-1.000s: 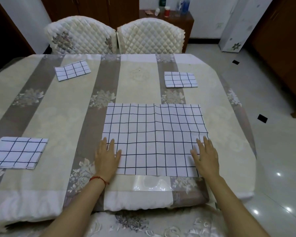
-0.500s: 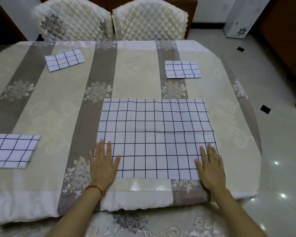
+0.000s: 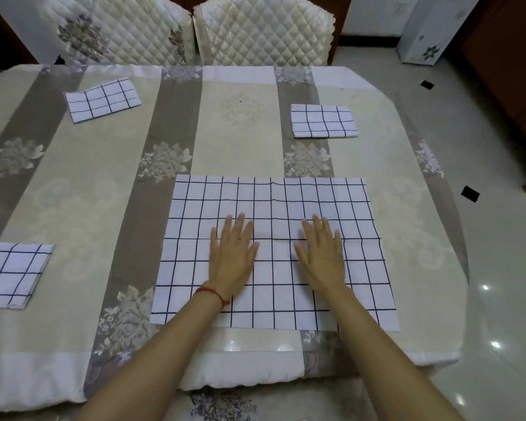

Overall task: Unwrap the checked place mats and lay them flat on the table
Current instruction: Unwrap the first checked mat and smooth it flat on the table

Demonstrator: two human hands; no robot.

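Unfolded place mat [image 3: 316, 202] thin matt white cloth with creases, dark printed grid; tablecloth [image 3: 240, 141] woven fabric, faint satin sheen on floral bands; chair covers [image 3: 268, 28] quilted, slightly lustrous cloth; floor [image 3: 498, 268] glossy polished tile reflecting lamps; wrist cord [image 3: 214, 294] red thread.

Both forearms are bare, with no sleeves in view. A thin red cord bracelet [image 3: 212, 293] circles the wrist of the left hand [image 3: 232, 259]; it may be knotted, though that is unclear. The right hand [image 3: 322, 255] wears nothing visible.
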